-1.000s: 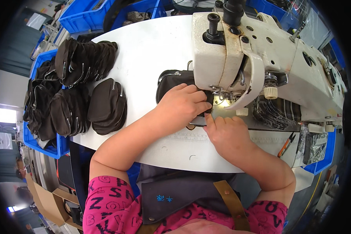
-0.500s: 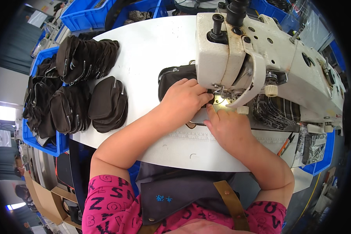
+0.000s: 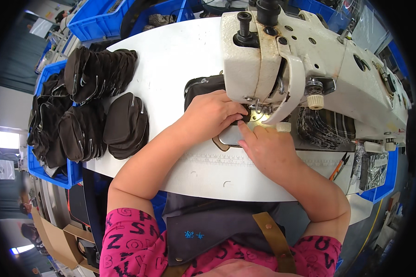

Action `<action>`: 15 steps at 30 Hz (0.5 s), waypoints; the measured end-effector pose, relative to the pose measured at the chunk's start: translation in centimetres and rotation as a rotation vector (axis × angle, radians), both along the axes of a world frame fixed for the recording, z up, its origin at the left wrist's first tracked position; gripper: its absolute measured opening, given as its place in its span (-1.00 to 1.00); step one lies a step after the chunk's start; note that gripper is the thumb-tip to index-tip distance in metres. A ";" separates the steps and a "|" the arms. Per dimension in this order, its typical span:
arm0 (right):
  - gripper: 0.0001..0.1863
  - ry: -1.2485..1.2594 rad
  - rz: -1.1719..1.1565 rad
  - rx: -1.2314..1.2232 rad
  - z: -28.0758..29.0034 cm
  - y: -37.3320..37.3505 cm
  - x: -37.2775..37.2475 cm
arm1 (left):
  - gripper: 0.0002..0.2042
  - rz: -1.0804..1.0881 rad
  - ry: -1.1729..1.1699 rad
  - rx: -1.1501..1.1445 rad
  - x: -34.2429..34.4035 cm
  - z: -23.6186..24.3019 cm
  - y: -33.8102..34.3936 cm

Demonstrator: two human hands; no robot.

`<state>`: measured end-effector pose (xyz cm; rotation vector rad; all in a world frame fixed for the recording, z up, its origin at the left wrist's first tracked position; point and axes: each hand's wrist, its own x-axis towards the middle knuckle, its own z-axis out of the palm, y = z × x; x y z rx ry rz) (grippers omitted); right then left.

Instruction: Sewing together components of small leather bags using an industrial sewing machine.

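Note:
A black zippered pouch (image 3: 198, 88) lies beneath the head of a white sewing machine (image 3: 240, 71), its right part partly hidden. My left hand (image 3: 210, 117) rests over the pouch with fingers bent and gripping its near edge beside the needle area. My right hand (image 3: 270, 150) has its index finger stretched to that same edge, thumb apart, the other fingers slightly curled on the metal plate (image 3: 231, 135). The needle itself is too small to make out.
Stacks of black pouches (image 3: 125, 127) sit at the left of the white table (image 3: 171, 51), beside a blue bin (image 3: 71, 177). Bundled striped fabric (image 3: 323, 129) lies under the machine arm. Orange-handled snips (image 3: 337, 168) and another blue bin (image 3: 379, 194) are at the right.
Both hands and the pouch edge have shifted slightly away from me, toward the needle area; more of the metal plate's near side shows. The view has also shifted a little.

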<state>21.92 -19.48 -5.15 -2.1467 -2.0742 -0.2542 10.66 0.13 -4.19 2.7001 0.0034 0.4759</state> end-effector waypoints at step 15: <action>-0.55 0.060 0.024 0.040 -0.7 0.4 0.2 | -0.90 0.060 0.015 0.022 -0.1 -0.1 -0.5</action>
